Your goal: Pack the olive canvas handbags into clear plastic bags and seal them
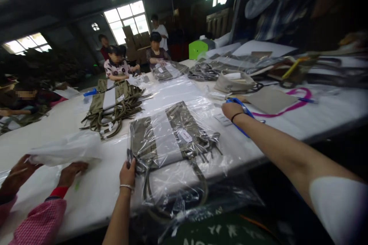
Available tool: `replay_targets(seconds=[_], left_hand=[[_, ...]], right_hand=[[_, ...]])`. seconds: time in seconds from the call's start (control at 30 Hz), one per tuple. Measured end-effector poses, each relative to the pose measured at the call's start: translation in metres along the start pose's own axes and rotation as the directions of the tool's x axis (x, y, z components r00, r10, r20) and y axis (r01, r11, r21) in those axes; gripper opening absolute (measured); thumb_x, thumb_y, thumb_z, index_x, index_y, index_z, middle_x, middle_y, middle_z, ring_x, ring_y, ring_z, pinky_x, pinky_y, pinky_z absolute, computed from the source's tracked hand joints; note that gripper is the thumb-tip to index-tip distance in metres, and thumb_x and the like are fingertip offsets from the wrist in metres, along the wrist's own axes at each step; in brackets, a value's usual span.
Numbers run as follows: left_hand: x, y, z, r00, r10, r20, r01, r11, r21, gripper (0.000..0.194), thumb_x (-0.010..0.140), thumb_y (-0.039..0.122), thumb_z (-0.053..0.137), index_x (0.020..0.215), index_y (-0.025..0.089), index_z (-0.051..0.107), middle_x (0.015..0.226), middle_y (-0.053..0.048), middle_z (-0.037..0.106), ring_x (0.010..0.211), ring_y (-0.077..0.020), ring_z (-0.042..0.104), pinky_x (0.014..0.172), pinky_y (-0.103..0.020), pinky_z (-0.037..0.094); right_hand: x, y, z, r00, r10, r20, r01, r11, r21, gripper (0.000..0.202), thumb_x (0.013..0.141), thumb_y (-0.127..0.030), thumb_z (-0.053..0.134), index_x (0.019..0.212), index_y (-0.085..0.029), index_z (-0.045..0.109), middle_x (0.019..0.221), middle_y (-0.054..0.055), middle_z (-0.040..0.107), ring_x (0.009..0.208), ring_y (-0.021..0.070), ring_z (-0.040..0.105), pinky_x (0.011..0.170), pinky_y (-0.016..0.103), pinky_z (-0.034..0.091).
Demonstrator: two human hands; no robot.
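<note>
In front of me lies a folded olive fabric item with straps inside a clear plastic bag [161,139]. A white band crosses its middle, and a small white label sits on it. My left hand [127,174] is closed on the bag's left edge, thumb on top. Out to the right, my right hand [232,111] is closed at a blue looped object [240,128], whose kind I cannot make out; its fingers are mostly hidden. The bag's open-looking end and some straps hang over the table's near edge.
At left, a co-worker's hands [70,174] handle a clear plastic bag [66,149]. Stacked olive items [115,101] lie beyond. On the right are a grey-beige fabric bin [234,82], a grey flat piece [271,101] and a magenta strap [307,95]. Other people work farther back.
</note>
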State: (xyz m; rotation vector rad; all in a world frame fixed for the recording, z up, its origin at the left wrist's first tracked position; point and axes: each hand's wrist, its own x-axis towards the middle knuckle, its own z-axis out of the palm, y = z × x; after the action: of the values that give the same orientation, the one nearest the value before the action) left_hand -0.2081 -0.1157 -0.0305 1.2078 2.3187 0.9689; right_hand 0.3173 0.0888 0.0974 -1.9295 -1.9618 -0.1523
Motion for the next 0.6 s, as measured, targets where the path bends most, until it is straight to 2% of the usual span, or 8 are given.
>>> replay_targets(seconds=[0.1,0.2,0.23,0.3,0.33,0.4,0.5,0.6], left_hand=[[-0.013,0.025,-0.015,0.976,0.198,-0.09,-0.187,0.976,0.11,0.057,0.083,0.055,0.055,0.117,0.011,0.065,0.117,-0.02,0.068,0.118,-0.037,0.058,0.104,-0.05,0.041],[-0.052,0.075,-0.018,0.918,0.381,-0.109,-0.387,0.922,-0.034,0.053,0.088,0.057,0.052,0.117,0.015,0.068,0.123,-0.016,0.066,0.122,-0.0319,0.056,0.11,-0.046,0.036],[-0.068,0.094,-0.016,0.929,0.37,0.001,-0.365,0.917,-0.158,0.052,0.091,0.059,0.048,0.115,0.017,0.07,0.119,-0.013,0.069,0.116,-0.0285,0.06,0.106,-0.043,0.041],[-0.095,0.126,-0.007,0.903,0.345,0.257,-0.227,0.89,-0.396,0.058,0.094,0.063,0.041,0.111,0.018,0.072,0.108,-0.011,0.074,0.106,-0.0253,0.065,0.097,-0.038,0.047],[-0.104,0.136,-0.002,0.892,0.326,0.314,-0.163,0.879,-0.449,0.058,0.094,0.064,0.042,0.106,0.017,0.075,0.102,-0.01,0.075,0.101,-0.0245,0.067,0.094,-0.036,0.048],[-0.116,0.144,0.005,0.898,0.279,0.34,-0.074,0.857,-0.51,0.053,0.091,0.062,0.052,0.096,0.016,0.077,0.092,-0.009,0.076,0.094,-0.0233,0.068,0.09,-0.034,0.049],[-0.126,0.133,0.005,0.933,0.157,0.325,0.081,0.788,-0.61,0.042,0.081,0.054,0.07,0.093,0.015,0.077,0.085,-0.006,0.075,0.082,-0.0205,0.068,0.084,-0.032,0.05],[-0.133,0.124,-0.001,0.918,0.092,0.386,0.221,0.689,-0.69,0.041,0.078,0.049,0.074,0.1,0.014,0.076,0.086,-0.006,0.074,0.078,-0.0187,0.067,0.08,-0.031,0.05]], right_hand=[[-0.024,-0.021,-0.011,0.997,-0.042,0.07,0.043,0.999,-0.018,0.039,0.102,-0.03,0.046,0.102,-0.003,0.074,0.096,0.025,0.073,0.092,0.023,0.07,0.075,0.031,0.043],[-0.078,-0.078,-0.004,0.966,-0.256,0.032,0.252,0.962,0.104,0.036,0.103,-0.036,0.045,0.124,-0.02,0.068,0.113,0.012,0.074,0.098,0.0209,0.07,0.081,0.027,0.047],[-0.1,-0.101,0.001,0.936,-0.352,-0.007,0.348,0.921,0.173,0.035,0.102,-0.034,0.046,0.127,-0.021,0.066,0.116,0.01,0.073,0.099,0.0208,0.07,0.082,0.027,0.049],[-0.146,-0.145,0.01,0.858,-0.507,-0.083,0.506,0.806,0.307,0.035,0.102,-0.029,0.047,0.131,-0.02,0.064,0.118,0.009,0.073,0.1,0.0208,0.07,0.085,0.028,0.051],[-0.167,-0.162,0.014,0.824,-0.556,-0.107,0.552,0.749,0.365,0.035,0.102,-0.027,0.046,0.131,-0.019,0.064,0.119,0.009,0.072,0.101,0.0205,0.07,0.087,0.029,0.052],[-0.198,-0.185,0.02,0.782,-0.61,-0.131,0.588,0.65,0.481,0.034,0.102,-0.023,0.044,0.13,-0.018,0.064,0.124,0.009,0.07,0.108,0.02,0.069,0.094,0.03,0.052],[-0.215,-0.193,0.025,0.728,-0.674,-0.121,0.561,0.486,0.67,0.036,0.1,-0.028,0.051,0.134,-0.021,0.061,0.134,0.01,0.064,0.124,0.0216,0.06,0.108,0.036,0.047],[-0.209,-0.183,0.025,0.752,-0.658,-0.024,0.352,0.371,0.859,0.052,0.097,-0.039,0.057,0.146,-0.024,0.048,0.147,0.01,0.053,0.135,0.0238,0.05,0.113,0.043,0.041]])
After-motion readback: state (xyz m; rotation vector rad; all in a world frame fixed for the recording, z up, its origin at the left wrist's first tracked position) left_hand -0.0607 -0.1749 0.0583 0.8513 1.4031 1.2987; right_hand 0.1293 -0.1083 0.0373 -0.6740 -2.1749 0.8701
